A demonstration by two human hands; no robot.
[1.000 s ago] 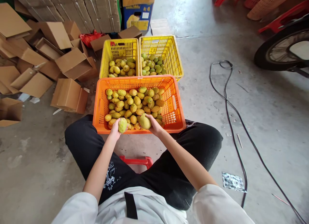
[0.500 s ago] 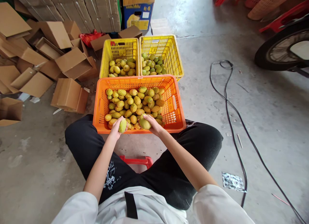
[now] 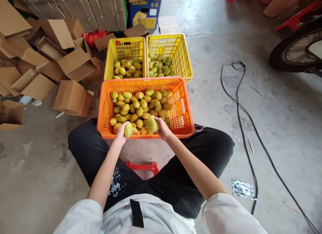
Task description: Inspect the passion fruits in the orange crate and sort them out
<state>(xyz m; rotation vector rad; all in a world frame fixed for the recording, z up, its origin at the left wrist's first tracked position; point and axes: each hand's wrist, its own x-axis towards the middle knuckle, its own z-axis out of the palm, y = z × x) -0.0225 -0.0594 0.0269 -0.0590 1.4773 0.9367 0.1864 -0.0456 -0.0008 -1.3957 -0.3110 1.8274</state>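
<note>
Two Hands, Two Fruits, One Big Orange Basket

The left hand (image 3: 122,133), just left of the middle of the frame, is partly closed. Its fingers curl around a yellow-green fruit (image 3: 128,130) with bumpy skin. The right hand (image 3: 164,128), just right of the middle, is partly closed too. It has hold of a fruit that looks bigger and greener (image 3: 153,124). The hands are apart, and both are at the near side of the orange basket (image 3: 177,103).

That basket sits in the middle of the frame. Inside it is a big pile of fruit (image 3: 140,111), mostly yellow with some green and some more orange. Black pants (image 3: 90,150) cover the bent legs on both sides, and part of a red stool (image 3: 142,167) shows between them, low in the frame.

Behind the orange basket, toward the top, are two yellow baskets side by side. The left yellow basket (image 3: 127,52) has yellow and green fruit. The right yellow basket (image 3: 168,47) has mostly green fruit.

Brown boxes (image 3: 72,64) lie in a messy heap at the upper left, near a red bag (image 3: 95,36). A blue box (image 3: 145,13) stands at the top. On the right, a black cord (image 3: 237,100) loops across the gray floor (image 3: 208,93), below and left of a wheel (image 3: 281,56). A shiny packet (image 3: 243,189) lies at the lower right.
</note>
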